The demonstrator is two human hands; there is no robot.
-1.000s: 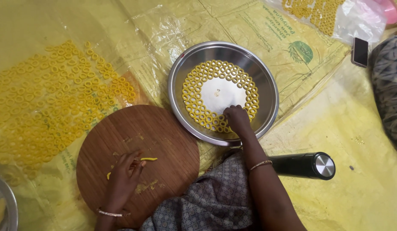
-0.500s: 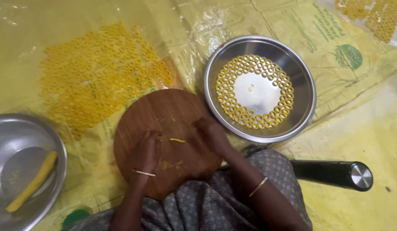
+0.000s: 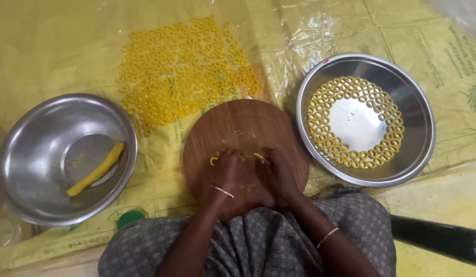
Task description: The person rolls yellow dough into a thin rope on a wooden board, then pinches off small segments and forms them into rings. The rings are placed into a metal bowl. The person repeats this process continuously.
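Both my hands rest on a round wooden board (image 3: 238, 128) in front of my lap. My left hand (image 3: 229, 169) has its fingers curled down beside a small curved piece of yellow dough (image 3: 213, 160). My right hand (image 3: 275, 172) pinches a short yellow dough strip (image 3: 259, 155) against the board. To the right stands a steel plate (image 3: 417, 110) with several yellow dough rings (image 3: 351, 156) laid in a circle. A steel bowl (image 3: 22, 169) at the left holds one long yellow dough roll (image 3: 96, 169).
Many yellow dough rings (image 3: 181, 77) lie spread on the yellow plastic sheet (image 3: 53, 46) behind the board. A black cylinder with a metal end (image 3: 443, 238) lies at the lower right. A green cap (image 3: 129, 217) sits by my left knee.
My right hand left the steel plate and came to the board beside my left hand. The view swung left, bringing the steel bowl with the dough roll into sight.
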